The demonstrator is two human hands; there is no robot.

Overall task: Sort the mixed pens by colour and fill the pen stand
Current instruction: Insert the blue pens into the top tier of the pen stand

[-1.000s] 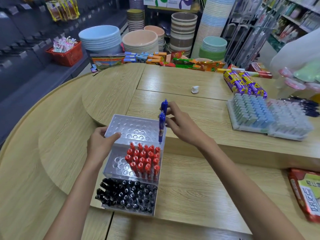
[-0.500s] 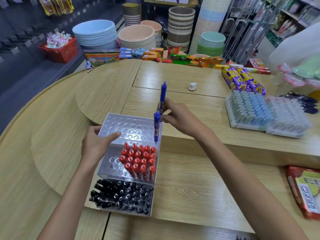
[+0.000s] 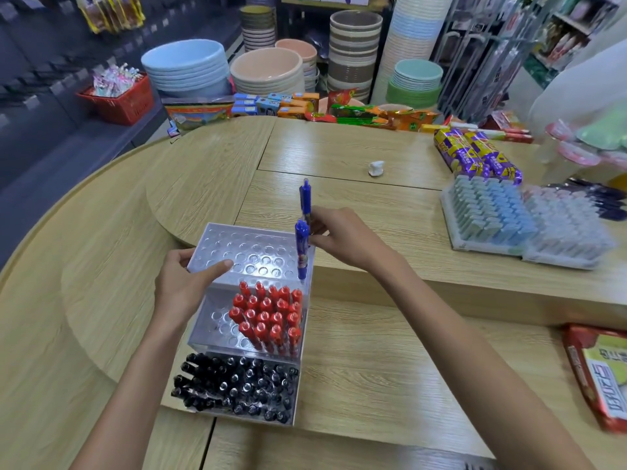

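1. While the left hand (image 3: 183, 286) holds the stand (image 3: 258, 247), its thumb sits on the stand's left edge. Its forefinger lies across empty holes in the top tier, so that edge is pinched between them.
2. Just right of the top tier, the right hand (image 3: 346, 239) has its fingers curled together round a blue pen (image 3: 305, 198), which rises upright above the fingertips.
3. A second blue pen (image 3: 301, 252) stands upright just left of those fingertips, its tip at a hole in the top tier's front right corner. Whether the fingers grip it too, I cannot tell.
4. Red pens (image 3: 268, 317) fill the right part of the middle tier, between the two hands and nearer the person. The holes beside the left hand hold nothing.
5. Black pens (image 3: 237, 388) pack the lowest tier, between the two forearms.
6. Under both hands, the stand sits on a wooden table (image 3: 390, 351).
7. Beyond the right hand lies a small white thing (image 3: 376, 168). Well to that hand's right are trays (image 3: 492, 215) of pale blue pieces, with purple packs (image 3: 475, 157) just beyond them.
8. A red packet (image 3: 597, 378) lies well right of the right forearm.
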